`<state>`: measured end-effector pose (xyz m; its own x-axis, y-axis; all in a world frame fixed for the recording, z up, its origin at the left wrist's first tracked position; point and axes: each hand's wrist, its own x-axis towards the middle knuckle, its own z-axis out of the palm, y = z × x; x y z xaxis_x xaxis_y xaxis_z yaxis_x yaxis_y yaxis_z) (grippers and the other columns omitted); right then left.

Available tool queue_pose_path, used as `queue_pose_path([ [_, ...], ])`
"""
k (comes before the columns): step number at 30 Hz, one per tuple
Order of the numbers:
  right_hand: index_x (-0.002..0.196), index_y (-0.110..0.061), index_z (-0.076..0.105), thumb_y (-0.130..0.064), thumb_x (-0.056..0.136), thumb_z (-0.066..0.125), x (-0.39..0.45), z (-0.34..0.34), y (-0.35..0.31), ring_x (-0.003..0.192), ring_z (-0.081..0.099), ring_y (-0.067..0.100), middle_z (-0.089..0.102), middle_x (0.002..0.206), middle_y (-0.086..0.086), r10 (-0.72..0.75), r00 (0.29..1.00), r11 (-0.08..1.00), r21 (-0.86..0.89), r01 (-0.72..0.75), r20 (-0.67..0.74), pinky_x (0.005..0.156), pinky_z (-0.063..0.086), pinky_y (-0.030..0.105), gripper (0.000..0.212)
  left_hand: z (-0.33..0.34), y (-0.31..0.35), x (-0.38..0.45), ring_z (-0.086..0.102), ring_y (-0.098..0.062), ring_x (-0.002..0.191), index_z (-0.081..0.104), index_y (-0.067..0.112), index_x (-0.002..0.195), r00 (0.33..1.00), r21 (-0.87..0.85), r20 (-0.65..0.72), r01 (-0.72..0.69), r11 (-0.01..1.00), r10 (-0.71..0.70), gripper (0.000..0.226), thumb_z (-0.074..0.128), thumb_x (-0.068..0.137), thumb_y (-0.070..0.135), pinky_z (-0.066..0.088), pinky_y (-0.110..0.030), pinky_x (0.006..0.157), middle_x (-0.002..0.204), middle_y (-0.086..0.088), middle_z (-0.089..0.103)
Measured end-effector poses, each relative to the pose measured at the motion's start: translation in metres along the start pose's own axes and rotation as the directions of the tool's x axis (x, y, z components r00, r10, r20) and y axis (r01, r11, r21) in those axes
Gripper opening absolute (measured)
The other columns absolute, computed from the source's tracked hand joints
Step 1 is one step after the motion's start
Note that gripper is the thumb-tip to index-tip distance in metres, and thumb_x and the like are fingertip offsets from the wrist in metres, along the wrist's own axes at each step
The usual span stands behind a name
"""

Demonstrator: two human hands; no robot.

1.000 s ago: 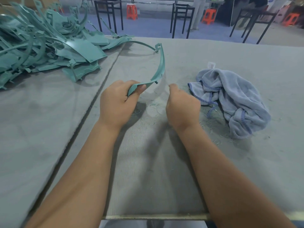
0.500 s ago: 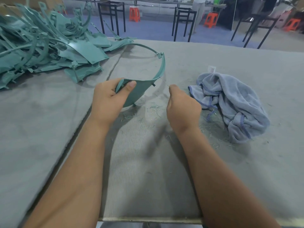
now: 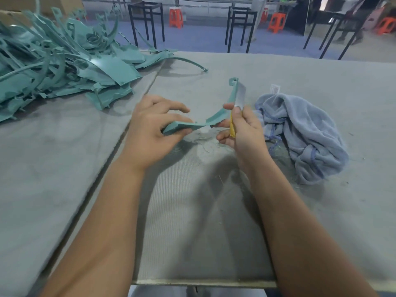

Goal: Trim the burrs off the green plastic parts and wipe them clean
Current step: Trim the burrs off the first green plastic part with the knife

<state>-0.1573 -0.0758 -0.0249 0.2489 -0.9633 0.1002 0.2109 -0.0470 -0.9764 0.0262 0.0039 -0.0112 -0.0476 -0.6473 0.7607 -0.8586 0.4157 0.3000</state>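
Closest in, both forearms are reaching out over the grey felt-covered table (image 3: 192,232), and the hands are meeting just above a scatter of thin pale shavings (image 3: 203,140).

The left hand (image 3: 150,133) is gripping the wide flat end of the green plastic part (image 3: 214,121): thumb and lower fingers are pinching that tab, while the upper fingers are spreading loose above it. The part is hanging clear of the table between the two hands, its narrow arm curving up and away to a small hooked tip. It is looking light and thin, springy rather than rigid, so the broad tab the left hand has is probably the best place to take it; the slim arm would likely flex or whip if held far from the cut.

The right hand (image 3: 242,131) is wrapping its fingers round a yellow-handled knife (image 3: 232,127), thumb up along the handle, the pale blade (image 3: 240,96) blurred and lying right against the part's narrow arm. Whether the edge is biting in I cannot tell. A fingertip is also showing on the far side of the strip, apparently steadying it.

Just beyond the right hand, a crumpled blue cloth (image 3: 304,133) is lying on the table, untouched. Further back on the left, a pile of green parts (image 3: 64,67) is waiting, well apart from the hands.
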Motion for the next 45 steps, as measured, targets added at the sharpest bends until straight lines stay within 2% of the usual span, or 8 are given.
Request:
queue_pose_path([
  [6,0.086,-0.012,0.066,-0.016,0.102,0.045,0.003,0.0,0.002,0.052,0.06,0.013,0.066,0.072,0.005,0.018,1.0,0.999,-0.036,-0.018,-0.015,0.065,0.052,0.028,0.028,0.006,0.002,0.001,0.054,-0.032,0.102,0.078,0.022,0.096,0.989,0.156,-0.077,-0.111,0.982,0.124,0.02,0.076,0.083,0.037,0.04,-0.049,0.087,0.117,0.003,0.067],
  [10,0.086,-0.007,0.065,-0.013,0.102,0.045,0.004,0.002,0.0,0.055,0.062,0.015,0.066,0.063,0.003,-0.005,0.999,0.997,0.083,0.002,0.036,0.061,0.052,0.024,0.027,0.008,-0.004,0.001,0.048,-0.022,0.116,0.069,0.027,0.11,0.949,0.084,-0.176,0.278,0.957,-0.26,0.036,0.079,0.077,0.038,0.036,-0.04,0.1,0.122,0.009,0.061],
  [14,0.09,-0.006,0.065,-0.013,0.103,0.043,0.001,0.006,-0.002,0.056,0.062,0.015,0.067,0.065,0.003,-0.045,0.993,0.989,0.142,0.03,0.108,0.06,0.052,0.024,0.026,0.01,-0.009,0.0,0.057,-0.01,0.099,0.063,0.026,0.103,0.856,-0.398,-0.057,0.452,0.798,-0.514,0.021,0.071,0.086,0.018,0.05,-0.044,0.094,0.103,0.01,0.063],
  [18,0.098,-0.016,0.065,-0.019,0.104,0.042,-0.001,0.003,-0.003,0.047,0.049,0.009,0.06,0.058,-0.002,-0.08,0.997,0.992,0.099,0.079,0.002,0.048,0.043,0.02,0.024,0.008,-0.01,0.0,0.057,0.003,0.082,0.062,0.029,0.092,0.837,-0.546,-0.11,0.4,0.736,-0.536,0.014,0.06,0.095,0.016,0.046,-0.019,0.078,0.084,0.02,0.064],
  [23,0.082,-0.013,0.055,-0.025,0.103,0.042,0.002,-0.003,-0.005,0.037,0.032,0.007,0.049,0.047,-0.006,0.038,0.989,0.999,0.04,-0.032,-0.145,0.037,0.027,0.019,0.027,0.007,-0.014,-0.002,0.052,0.006,0.072,0.058,0.033,0.088,0.846,-0.543,-0.129,0.377,0.75,-0.518,0.015,0.056,0.098,0.021,0.043,-0.012,0.069,0.075,0.024,0.06],
  [30,0.071,-0.012,0.054,-0.024,0.102,0.048,0.002,0.0,-0.001,0.036,0.028,0.006,0.039,0.042,-0.007,0.066,0.992,0.996,-0.046,-0.071,-0.11,0.037,0.025,0.018,0.033,0.013,-0.014,-0.003,0.068,-0.006,0.093,0.065,0.016,0.108,0.848,-0.615,-0.06,0.384,0.689,-0.526,0.024,0.074,0.086,0.02,0.054,-0.021,0.079,0.096,0.014,0.072],
  [39,0.058,-0.016,0.051,-0.019,0.099,0.051,-0.015,0.029,-0.003,0.039,0.023,0.009,0.031,0.041,-0.008,0.006,0.999,0.991,-0.134,-0.011,-0.035,0.044,0.02,0.023,0.041,0.018,-0.016,-0.003,0.07,-0.006,0.088,0.067,0.012,0.104,0.832,-0.613,-0.083,0.391,0.687,-0.548,0.021,0.074,0.085,0.015,0.054,-0.02,0.074,0.09,0.016,0.074],
  [45,0.062,-0.014,0.05,-0.021,0.101,0.048,-0.013,0.024,-0.008,0.038,0.023,0.008,0.033,0.043,-0.006,0.04,0.984,0.998,-0.048,-0.049,-0.174,0.042,0.021,0.023,0.039,0.018,-0.015,-0.002,0.07,-0.008,0.09,0.068,0.021,0.1,0.83,-0.638,-0.07,0.388,0.665,-0.553,0.018,0.074,0.085,0.015,0.055,-0.022,0.075,0.092,0.015,0.074],
])
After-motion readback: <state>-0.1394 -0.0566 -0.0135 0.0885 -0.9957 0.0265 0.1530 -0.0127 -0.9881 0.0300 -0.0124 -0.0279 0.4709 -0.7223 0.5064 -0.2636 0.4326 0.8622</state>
